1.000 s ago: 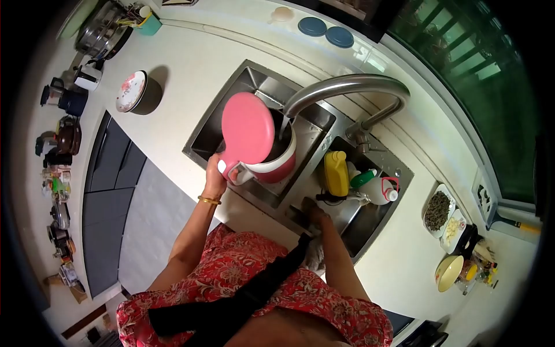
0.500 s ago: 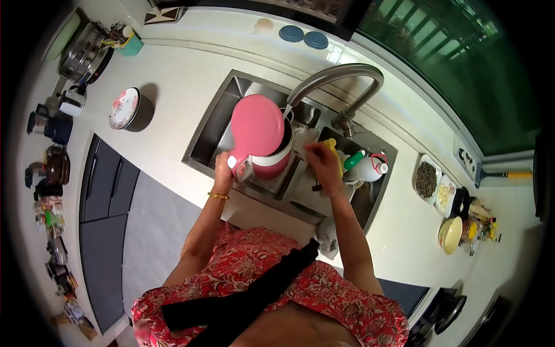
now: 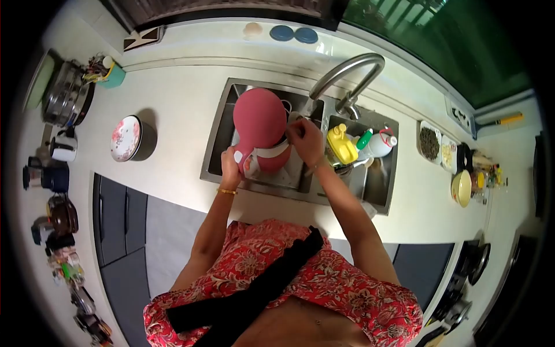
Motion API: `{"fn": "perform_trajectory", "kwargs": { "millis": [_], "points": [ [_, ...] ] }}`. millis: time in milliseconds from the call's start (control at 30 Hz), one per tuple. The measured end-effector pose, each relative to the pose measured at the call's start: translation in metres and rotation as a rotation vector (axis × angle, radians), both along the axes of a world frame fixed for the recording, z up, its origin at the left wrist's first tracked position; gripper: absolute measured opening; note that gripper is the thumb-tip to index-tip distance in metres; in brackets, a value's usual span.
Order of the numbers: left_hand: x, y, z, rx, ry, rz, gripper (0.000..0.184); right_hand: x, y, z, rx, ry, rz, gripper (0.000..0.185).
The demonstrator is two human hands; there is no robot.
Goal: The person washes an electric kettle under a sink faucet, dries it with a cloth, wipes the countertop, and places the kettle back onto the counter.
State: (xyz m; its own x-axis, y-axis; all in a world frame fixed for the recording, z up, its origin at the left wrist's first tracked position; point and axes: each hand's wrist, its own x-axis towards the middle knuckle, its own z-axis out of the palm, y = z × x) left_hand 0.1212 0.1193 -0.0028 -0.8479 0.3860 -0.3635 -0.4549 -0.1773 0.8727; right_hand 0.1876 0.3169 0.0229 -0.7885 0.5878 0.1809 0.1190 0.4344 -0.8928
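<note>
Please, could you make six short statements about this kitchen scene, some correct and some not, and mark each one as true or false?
1. The left hand holds the pink pitcher by its handle. True.
2. The right hand grips the faucet. False: it is beside the pink pitcher.
3. The yellow bottle is in the left basin. False: it is in the right basin.
4. A gold bracelet is on the left wrist. True.
5. Two blue round things are side by side behind the sink. True.
6. The pale yellow bowl is left of the sink. False: it is right of the sink.
</note>
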Motion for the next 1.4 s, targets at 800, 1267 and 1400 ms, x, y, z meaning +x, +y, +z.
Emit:
{"fn": "perform_trajectory", "kwargs": {
  "millis": [800, 1267, 1400],
  "points": [
    [0.000, 0.026, -0.003, -0.193, -0.045, -0.172, 0.035, 0.008, 0.019, 0.031, -1.484, 0.424, 0.167, 0.013],
    [0.013, 0.038, -0.013, -0.280, -0.036, -0.185, 0.035, 0.002, 0.016, 0.005, -0.646, 0.238, 0.079, 0.023],
    [0.015, 0.031, -0.011, -0.234, -0.024, -0.177, 0.036, 0.024, -0.009, 0.015, -0.643, 0.146, 0.071, 0.026]
  ]
}}
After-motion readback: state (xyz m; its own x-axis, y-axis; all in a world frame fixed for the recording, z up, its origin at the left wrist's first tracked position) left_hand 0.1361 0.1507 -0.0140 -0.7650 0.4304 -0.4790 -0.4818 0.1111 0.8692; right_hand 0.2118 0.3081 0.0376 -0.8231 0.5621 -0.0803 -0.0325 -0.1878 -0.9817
